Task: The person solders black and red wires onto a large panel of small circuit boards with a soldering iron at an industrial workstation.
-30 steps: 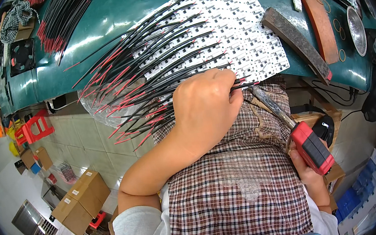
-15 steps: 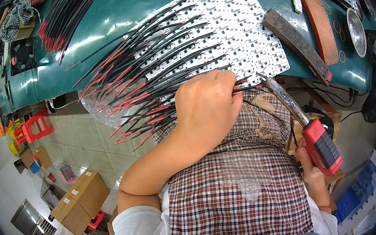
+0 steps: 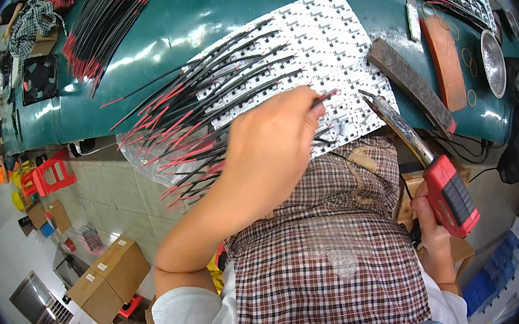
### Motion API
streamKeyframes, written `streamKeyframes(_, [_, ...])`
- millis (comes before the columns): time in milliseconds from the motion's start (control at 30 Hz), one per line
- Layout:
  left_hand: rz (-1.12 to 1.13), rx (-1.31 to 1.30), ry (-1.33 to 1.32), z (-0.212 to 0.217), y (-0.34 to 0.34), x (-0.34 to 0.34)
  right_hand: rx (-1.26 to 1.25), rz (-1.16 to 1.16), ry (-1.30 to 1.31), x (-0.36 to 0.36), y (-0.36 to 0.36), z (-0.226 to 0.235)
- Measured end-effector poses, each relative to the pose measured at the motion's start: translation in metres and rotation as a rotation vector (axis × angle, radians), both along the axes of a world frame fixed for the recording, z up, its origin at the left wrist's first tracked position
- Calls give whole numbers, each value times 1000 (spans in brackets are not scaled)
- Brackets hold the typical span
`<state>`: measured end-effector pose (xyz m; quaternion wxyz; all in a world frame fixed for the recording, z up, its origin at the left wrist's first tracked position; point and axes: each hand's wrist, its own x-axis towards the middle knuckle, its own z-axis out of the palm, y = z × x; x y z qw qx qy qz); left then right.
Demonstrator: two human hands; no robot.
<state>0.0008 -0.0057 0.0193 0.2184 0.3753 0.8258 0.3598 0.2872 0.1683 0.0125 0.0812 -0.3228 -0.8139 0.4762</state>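
A white circuit-board panel (image 3: 339, 44) lies on the green tabletop (image 3: 173, 24), its face crowded with rows of small dark and silvery parts. Slim black wires (image 3: 220, 99) with red strands among them cross the panel's left half and fan out past its left edge. They run long and gently curved, most red ends pointing left and down-left of the panel.

Over the panel's lower middle, the left hand (image 3: 273, 141) pinches a dark wire end (image 3: 328, 96) between thumb and curled fingers; that end points right and slightly up.

The right hand (image 3: 431, 222), below and right of the panel, is wrapped round the grip of a soldering iron (image 3: 417, 148). The iron has a red and black handle, a worn metal barrel and a thin dark tip. Its long axis slants from the lower right up-left, the tip pointing over the panel's lower right part; whether it touches the board cannot be told. A dark bar (image 3: 409, 85) sits just right of the panel.
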Motion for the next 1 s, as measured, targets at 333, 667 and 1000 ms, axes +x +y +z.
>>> streamKeyframes(333, [127, 41, -29, 16, 29, -85, 122, -36, 64, -64, 18, 7])
streamKeyframes(667, [10, -188, 142, -10, 52, -97, -188, -30, 140, -111, 23, 3])
streamKeyframes(1000, [117, -106, 142, -23, 54, -91, -258, 13, 86, -135, 22, 10])
